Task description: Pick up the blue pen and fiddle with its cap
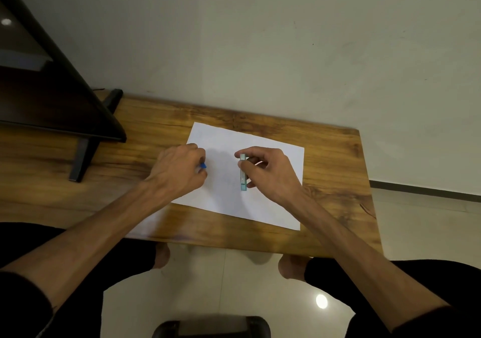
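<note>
Two hands [179, 171] [265, 172] are showing, one white paper sheet [276, 202], one pale green bar [243, 173], one small blue object [203, 166], one counter [335, 181].

The counter [260, 236] is glossy, grained wood. The sheet [276, 204] is matt white paper. The ruler [243, 178] looks like clear, greenish plastic, though blurred. The floor [208, 285] is shiny, smooth tile.

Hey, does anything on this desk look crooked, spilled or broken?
Only the white paper lies askew, turned at an angle to the wooden table edges. Nothing looks spilled or damaged. The right hand holds a pale green bar on it.
</note>
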